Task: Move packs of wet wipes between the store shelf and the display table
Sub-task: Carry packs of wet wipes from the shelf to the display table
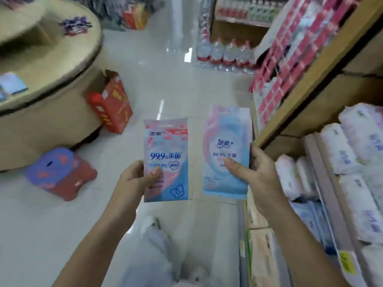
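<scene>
The left pack (pixel 165 160), in the left hand (pixel 132 177), is showing the brand 洁柔 at its top left, "10" on a red band at top right, a big blue "99.9%杀菌" across the middle and a smaller 卫生湿巾 beneath. The right pack (pixel 227 152), in the right hand (pixel 257 172), is carrying 洁柔 in script above a fainter "99.9%杀菌". Its small print is blurring out, as is the yellow tag (pixel 345 261) near right.

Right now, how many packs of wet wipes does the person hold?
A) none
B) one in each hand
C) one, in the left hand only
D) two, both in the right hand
B: the left hand pinches the bolder-printed pack, the right hand the paler pack.
</scene>
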A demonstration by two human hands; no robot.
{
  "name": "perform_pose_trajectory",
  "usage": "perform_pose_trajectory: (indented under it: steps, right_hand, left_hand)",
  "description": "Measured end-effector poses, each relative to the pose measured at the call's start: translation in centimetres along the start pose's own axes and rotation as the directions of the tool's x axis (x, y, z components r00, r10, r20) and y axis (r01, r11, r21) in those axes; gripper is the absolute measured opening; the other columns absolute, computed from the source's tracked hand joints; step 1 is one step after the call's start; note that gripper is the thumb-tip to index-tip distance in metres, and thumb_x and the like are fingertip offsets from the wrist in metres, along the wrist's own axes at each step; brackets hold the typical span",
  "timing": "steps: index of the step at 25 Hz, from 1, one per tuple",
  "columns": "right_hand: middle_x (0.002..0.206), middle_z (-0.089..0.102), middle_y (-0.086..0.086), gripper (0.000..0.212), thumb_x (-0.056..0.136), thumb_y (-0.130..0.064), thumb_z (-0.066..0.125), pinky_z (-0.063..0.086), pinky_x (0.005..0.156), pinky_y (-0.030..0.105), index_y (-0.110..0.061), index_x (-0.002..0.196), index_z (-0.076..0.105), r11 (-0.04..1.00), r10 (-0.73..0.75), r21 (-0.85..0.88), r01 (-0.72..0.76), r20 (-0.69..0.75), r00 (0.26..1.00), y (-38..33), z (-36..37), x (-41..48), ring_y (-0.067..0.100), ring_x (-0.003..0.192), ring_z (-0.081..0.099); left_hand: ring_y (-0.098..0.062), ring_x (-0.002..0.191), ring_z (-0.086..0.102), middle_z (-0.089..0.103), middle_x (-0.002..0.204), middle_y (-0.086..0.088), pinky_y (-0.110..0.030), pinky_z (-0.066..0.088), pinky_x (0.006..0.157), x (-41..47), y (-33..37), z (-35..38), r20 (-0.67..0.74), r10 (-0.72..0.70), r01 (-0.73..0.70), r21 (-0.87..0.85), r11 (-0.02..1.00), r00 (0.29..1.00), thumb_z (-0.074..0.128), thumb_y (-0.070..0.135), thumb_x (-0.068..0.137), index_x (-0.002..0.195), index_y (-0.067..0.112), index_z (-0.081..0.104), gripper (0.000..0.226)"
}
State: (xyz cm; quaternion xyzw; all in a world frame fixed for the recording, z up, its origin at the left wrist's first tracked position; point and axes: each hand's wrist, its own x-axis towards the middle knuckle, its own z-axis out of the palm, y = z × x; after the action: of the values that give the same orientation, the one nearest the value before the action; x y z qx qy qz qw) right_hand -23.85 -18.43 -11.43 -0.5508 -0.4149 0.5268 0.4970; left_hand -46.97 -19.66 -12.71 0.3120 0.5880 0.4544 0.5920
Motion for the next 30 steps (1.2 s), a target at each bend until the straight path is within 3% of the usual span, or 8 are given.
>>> perform_pose_trajectory:
  steps: [6,10,15,17,20,22,26,30]
  right_hand:
    - [0.101,0.073,0.006,0.037,0.072,-0.010,0.076,0.058,0.075,0.034,-0.007,0.106,0.062,0.993,0.091,-0.096,-0.063,0.318,0.944,1.2,16.4,9.7,0.023,0.090,0.070]
    - [0.101,0.073,0.006,0.046,0.067,-0.020,0.075,0.057,0.073,0.035,-0.007,0.108,0.061,0.985,0.154,-0.133,-0.107,0.422,0.893,2.1,26.3,14.9,0.025,0.090,0.071]
    - [0.099,0.074,0.006,0.042,0.070,-0.010,0.079,0.056,0.065,0.026,-0.008,0.108,0.062,0.970,0.242,-0.156,-0.188,0.488,0.839,3.0,34.5,21.5,0.023,0.086,0.072]
    - [0.099,0.074,0.007,0.040,0.071,-0.008,0.078,0.057,0.065,0.027,-0.008,0.108,0.062,0.961,0.272,-0.180,-0.208,0.505,0.819,3.5,37.4,24.8,0.024,0.086,0.072]
    - [0.101,0.074,0.007,0.044,0.066,-0.019,0.074,0.058,0.071,0.034,-0.010,0.107,0.063,0.950,0.306,-0.230,-0.211,0.553,0.775,3.8,42.3,31.6,0.027,0.089,0.071]
    - [0.102,0.073,0.006,0.045,0.066,-0.021,0.074,0.058,0.076,0.038,-0.012,0.109,0.063,0.946,0.313,-0.268,-0.185,0.592,0.743,3.4,46.2,36.8,0.027,0.091,0.071]
    - [0.106,0.072,0.004,0.050,0.066,-0.026,0.075,0.058,0.080,0.041,-0.015,0.113,0.061,0.931,0.330,-0.346,-0.114,0.671,0.663,1.5,54.6,45.8,0.024,0.094,0.070]
    - [0.105,0.072,0.005,0.038,0.077,-0.011,0.076,0.058,0.078,0.037,-0.012,0.112,0.061,0.915,0.350,-0.398,-0.062,0.711,0.610,1.3,63.4,51.8,0.023,0.094,0.070]
  left_hand:
    - [-0.010,0.067,0.068,0.072,0.093,-0.006,-0.015,0.053,0.056,5.3,2.1,-13.6,-0.297,-0.031,-0.004,-0.116,0.993,0.954,0.056,0.006,0.089,0.107,0.001,0.060,0.019]
    - [-0.007,0.069,0.067,0.071,0.094,-0.002,-0.015,0.054,0.062,10.5,5.7,-21.4,-0.403,-0.041,-0.011,-0.125,0.992,0.914,0.057,0.009,0.090,0.102,0.009,0.061,0.012]
    - [-0.028,0.093,0.066,0.070,0.110,-0.011,-0.032,0.051,0.078,17.8,10.1,-28.9,-0.480,-0.047,-0.012,-0.119,0.993,0.876,0.057,0.012,0.091,0.112,0.005,0.059,0.023]
    - [-0.032,0.087,0.066,0.068,0.112,-0.016,-0.035,0.052,0.068,21.3,11.3,-31.2,-0.505,-0.060,-0.007,-0.129,0.992,0.861,0.058,0.013,0.091,0.115,0.004,0.058,0.026]
    - [-0.022,0.066,0.069,0.069,0.106,-0.014,-0.028,0.051,0.048,27.4,13.1,-33.8,-0.548,-0.103,-0.008,-0.196,0.981,0.830,0.056,0.014,0.092,0.114,0.004,0.057,0.024]
    - [-0.024,0.061,0.067,0.069,0.103,-0.017,-0.024,0.045,0.037,31.8,14.5,-35.2,-0.584,-0.155,0.001,-0.254,0.967,0.797,0.056,0.015,0.092,0.114,0.005,0.057,0.024]
    - [-0.027,0.056,0.060,0.066,0.097,-0.024,-0.018,0.034,0.033,39.4,17.2,-37.7,-0.624,-0.263,0.039,-0.348,0.937,0.736,0.058,0.018,0.092,0.111,0.007,0.055,0.023]
    - [-0.023,0.053,0.055,0.064,0.092,-0.017,-0.016,0.033,0.030,44.7,18.1,-41.7,-0.676,-0.332,0.059,-0.393,0.918,0.658,0.055,0.016,0.093,0.110,0.007,0.056,0.019]
